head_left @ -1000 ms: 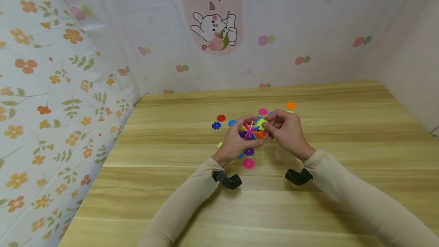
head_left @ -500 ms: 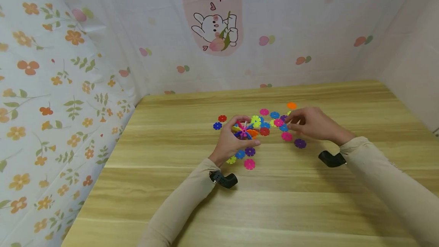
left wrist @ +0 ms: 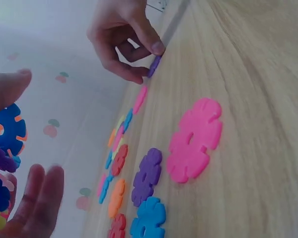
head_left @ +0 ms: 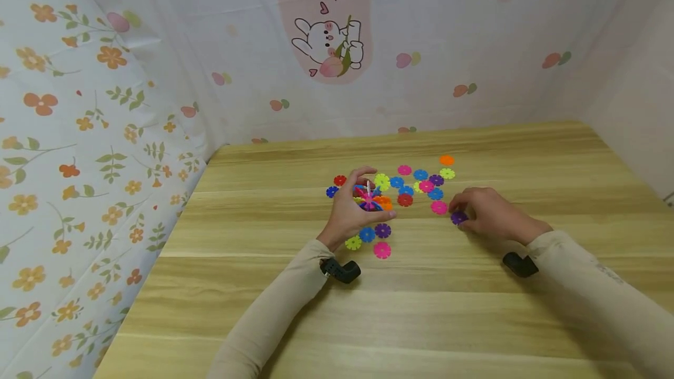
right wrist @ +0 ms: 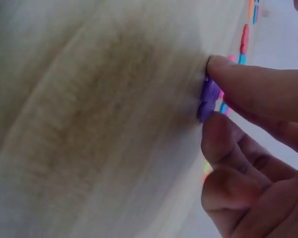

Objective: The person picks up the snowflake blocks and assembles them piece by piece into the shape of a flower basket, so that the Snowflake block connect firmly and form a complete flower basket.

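Observation:
My left hand point(head_left: 346, 209) holds a cluster of interlocked flower discs point(head_left: 370, 199) above the table, thumb and fingers spread around it. Pink, blue, orange and yellow-green discs make up the cluster, and something white and thin stands up from it. In the left wrist view, part of the cluster point(left wrist: 5, 131) shows at the left edge. To the right, my right hand point(head_left: 492, 213) pinches a purple flower disc point(head_left: 458, 218) between thumb and fingers at the tabletop. The right wrist view shows this purple disc point(right wrist: 208, 99) edge-on, at or very near the wood.
Several loose discs lie between the hands, among them a red disc point(head_left: 405, 200) and a pink disc point(head_left: 439, 207). Nearer me are another pink disc point(head_left: 382, 250) and a purple one point(head_left: 382, 230). An orange disc point(head_left: 446, 160) lies farther back on the wooden table point(head_left: 421, 320).
My right hand has moved right, away from the cluster, and now pinches the purple disc. The yellow-green disc it held stays at the cluster. My left hand has shifted slightly left with the cluster.

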{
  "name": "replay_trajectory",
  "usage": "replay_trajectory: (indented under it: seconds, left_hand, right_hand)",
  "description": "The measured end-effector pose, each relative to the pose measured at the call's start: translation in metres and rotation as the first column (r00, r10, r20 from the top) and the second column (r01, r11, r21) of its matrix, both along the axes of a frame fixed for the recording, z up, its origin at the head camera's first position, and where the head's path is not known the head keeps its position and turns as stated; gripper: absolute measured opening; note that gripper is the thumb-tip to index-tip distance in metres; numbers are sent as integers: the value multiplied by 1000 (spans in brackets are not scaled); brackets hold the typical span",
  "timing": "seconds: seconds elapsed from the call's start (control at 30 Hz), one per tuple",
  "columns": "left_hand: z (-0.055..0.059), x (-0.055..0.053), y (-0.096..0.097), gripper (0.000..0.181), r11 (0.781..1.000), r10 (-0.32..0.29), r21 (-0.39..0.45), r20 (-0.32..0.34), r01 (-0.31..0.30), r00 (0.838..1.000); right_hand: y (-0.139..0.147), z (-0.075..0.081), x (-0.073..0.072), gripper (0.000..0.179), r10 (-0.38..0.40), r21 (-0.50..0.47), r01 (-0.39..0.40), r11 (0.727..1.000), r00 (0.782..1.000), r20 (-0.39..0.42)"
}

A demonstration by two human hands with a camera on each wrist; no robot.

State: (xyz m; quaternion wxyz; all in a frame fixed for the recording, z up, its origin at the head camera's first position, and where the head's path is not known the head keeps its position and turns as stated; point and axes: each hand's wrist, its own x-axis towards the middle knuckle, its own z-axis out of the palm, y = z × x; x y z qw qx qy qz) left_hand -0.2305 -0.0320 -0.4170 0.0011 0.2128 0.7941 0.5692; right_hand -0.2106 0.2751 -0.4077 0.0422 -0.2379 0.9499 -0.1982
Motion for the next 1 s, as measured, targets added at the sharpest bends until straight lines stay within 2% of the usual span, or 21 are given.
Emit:
replay_trajectory:
  seconds: [0.13,0.27,0.5,0.63,0.77,1.0]
  left_hand:
    - [0,0,0,78,999,-33,-31,-28,32,999]
    - [0,1,1,77,997,-62,-49,-41,60,997]
    - [0,4,3,74,998,-67,-5,18,68,998]
    - [0,5,4,78,998,-69,11,26,68,997]
    - [-1,6,4,80,997,-73,28,44,72,996]
    - [-2,6,3,67,992,-77,106,135,63,988]
  right_hand:
    - [2,-1,-4,27,-12,-51,14,999,998,57]
    - [4,-3,-7,28,-21,-60,27,998,995,97]
    - [3,-5,-5,24,-40,-59,45,997,996,75]
    - [3,-5,-3,21,-51,-80,57,995,996,78]
    - [1,-4,-4,19,-52,-133,66,989,993,102]
    - [-15,3,-7,19,-44,-253,84,964,986,158]
